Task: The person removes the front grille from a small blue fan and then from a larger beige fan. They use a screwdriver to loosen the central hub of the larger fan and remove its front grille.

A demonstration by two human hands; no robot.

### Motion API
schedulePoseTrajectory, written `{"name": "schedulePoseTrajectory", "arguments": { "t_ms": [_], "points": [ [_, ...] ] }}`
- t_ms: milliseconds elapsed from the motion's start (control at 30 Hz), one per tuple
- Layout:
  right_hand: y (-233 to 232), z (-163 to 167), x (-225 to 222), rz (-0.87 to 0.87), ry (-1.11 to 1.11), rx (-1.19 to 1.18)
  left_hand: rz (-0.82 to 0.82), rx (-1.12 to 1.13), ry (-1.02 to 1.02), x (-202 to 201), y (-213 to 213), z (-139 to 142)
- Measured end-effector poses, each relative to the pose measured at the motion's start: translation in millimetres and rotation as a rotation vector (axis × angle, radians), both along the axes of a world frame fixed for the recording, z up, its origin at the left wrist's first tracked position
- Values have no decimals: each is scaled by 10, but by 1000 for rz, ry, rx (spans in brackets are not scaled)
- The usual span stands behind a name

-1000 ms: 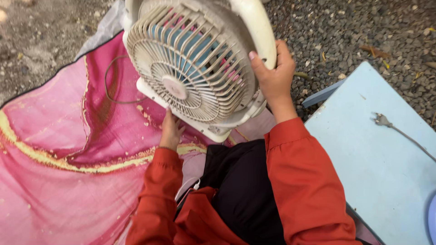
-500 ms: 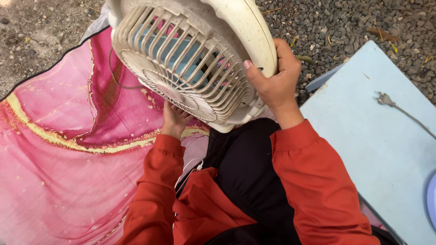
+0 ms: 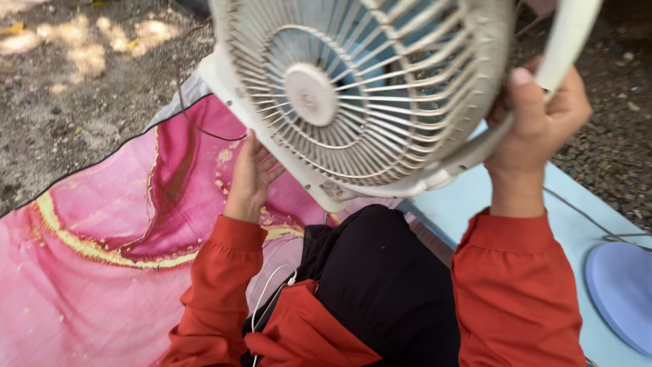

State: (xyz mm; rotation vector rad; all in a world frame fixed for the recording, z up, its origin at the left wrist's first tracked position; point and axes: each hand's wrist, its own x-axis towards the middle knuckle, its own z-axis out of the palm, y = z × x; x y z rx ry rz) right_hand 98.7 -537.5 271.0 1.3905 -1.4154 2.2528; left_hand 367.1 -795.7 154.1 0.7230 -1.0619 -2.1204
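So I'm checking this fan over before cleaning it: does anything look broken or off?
Nothing looks broken. The cream fan is held tilted off the ground by both hands, its grille looks dusty but whole.

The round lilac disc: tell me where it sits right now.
In the head view the round lilac disc lies at the lower right edge, on the pale blue board, just right of the right sleeve.

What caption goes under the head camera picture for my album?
Two hands, left hand and right hand, hold up a cream table fan above a pink cloth.
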Motion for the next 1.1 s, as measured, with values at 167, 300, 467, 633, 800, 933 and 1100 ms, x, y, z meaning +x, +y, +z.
{"name": "schedulePoseTrajectory", "arguments": {
  "t_ms": [167, 300, 467, 633, 800, 933, 1100],
  "points": [
    [1026, 97, -220, -148, -33, -54, -114, -37, -28, -725, 528, 275],
    [1517, 11, -186, -294, -194, -144, -143, -23, 106, -1178, 737, 468],
    [1699, -32, -149, -312, -366, -217, -100, -141, 79, -1485, 892, 711],
    [1633, 110, -292, -246, -412, -275, -36, -220, 100, -1554, 817, 880],
    [1562, 387, -232, -201, -404, -260, 0, -305, 34, -1382, 691, 973],
    [1785, 741, -165, -270, -331, -147, -66, -276, -27, -1409, 852, 842],
    [2262, 1013, -88, -337, -230, -79, -249, -220, -82, -1710, 1283, 520]
  ]
}}
